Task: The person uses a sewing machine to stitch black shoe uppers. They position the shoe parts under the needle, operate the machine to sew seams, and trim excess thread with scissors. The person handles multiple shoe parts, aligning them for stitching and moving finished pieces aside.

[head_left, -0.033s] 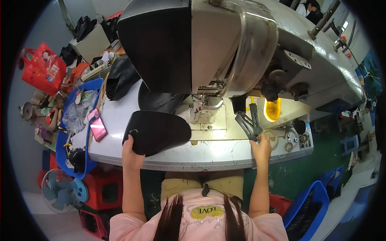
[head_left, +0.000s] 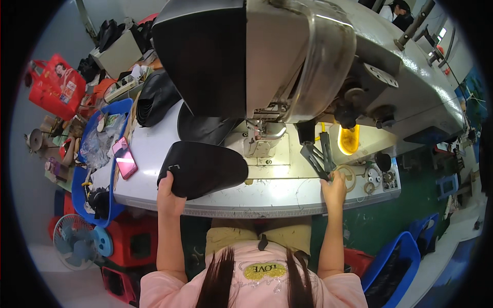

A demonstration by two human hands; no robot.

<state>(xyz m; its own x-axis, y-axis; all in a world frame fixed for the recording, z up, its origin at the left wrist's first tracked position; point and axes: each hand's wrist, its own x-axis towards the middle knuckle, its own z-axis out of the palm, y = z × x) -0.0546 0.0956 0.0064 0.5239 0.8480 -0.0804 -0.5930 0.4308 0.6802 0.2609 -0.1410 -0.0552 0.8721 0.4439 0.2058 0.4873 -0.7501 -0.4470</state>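
Observation:
My left hand (head_left: 169, 192) grips the near left edge of a black, rounded leather piece (head_left: 208, 167) that lies flat on the white work table (head_left: 277, 192). A small metal buckle sits on the piece close to my fingers. My right hand (head_left: 334, 187) rests at the table's front right, fingers closed around the handle end of black scissors (head_left: 317, 156) lying on the table. A large grey sewing machine (head_left: 277, 56) towers over the table between my hands, with its needle area (head_left: 262, 138) just beyond the leather piece.
A pink phone (head_left: 126, 163) lies at the table's left edge beside a blue basket (head_left: 81, 177) of clutter. More black leather (head_left: 154, 100) is piled at the back left. A yellow lamp (head_left: 349, 139), a tape ring (head_left: 352, 177) and small spools sit at the right. Another person (head_left: 398, 10) works far behind.

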